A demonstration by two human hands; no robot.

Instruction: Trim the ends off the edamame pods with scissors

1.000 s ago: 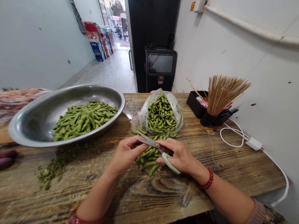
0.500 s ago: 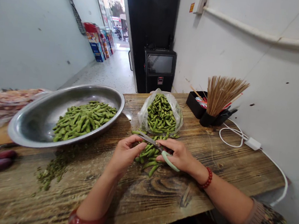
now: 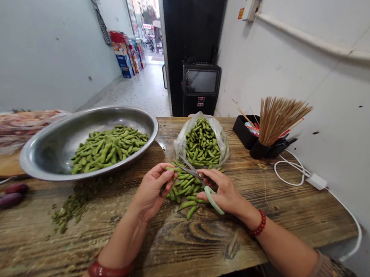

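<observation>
My left hand (image 3: 155, 188) is closed on a green soybean pod (image 3: 170, 168), pinched between thumb and fingers. In my right hand (image 3: 223, 193) is a pair of scissors (image 3: 212, 199) with pale green handles; its blades point left toward the pod. Below and between both hands lies a loose pile of soybean pods (image 3: 186, 187) on the wooden table. Just beyond it, a clear plastic bag (image 3: 180, 143) full of pods lies with its mouth toward me. To the left stands a wide metal basin (image 3: 50, 142) with a heap of pods (image 3: 111, 146) inside.
Small green trimmings (image 3: 70, 208) are scattered before the basin. Purple plum-like fruits (image 3: 9, 200) and a bag of raw meat (image 3: 21, 128) sit at left. Toward the right wall are bundled wooden sticks (image 3: 281, 122), a black box (image 3: 243, 131) and a white cable with adapter (image 3: 317, 181).
My left hand has drawn slightly left and down, and the pod in its fingers now shows near the blade tips. My right hand still holds the scissors. The whole view has shifted slightly.
</observation>
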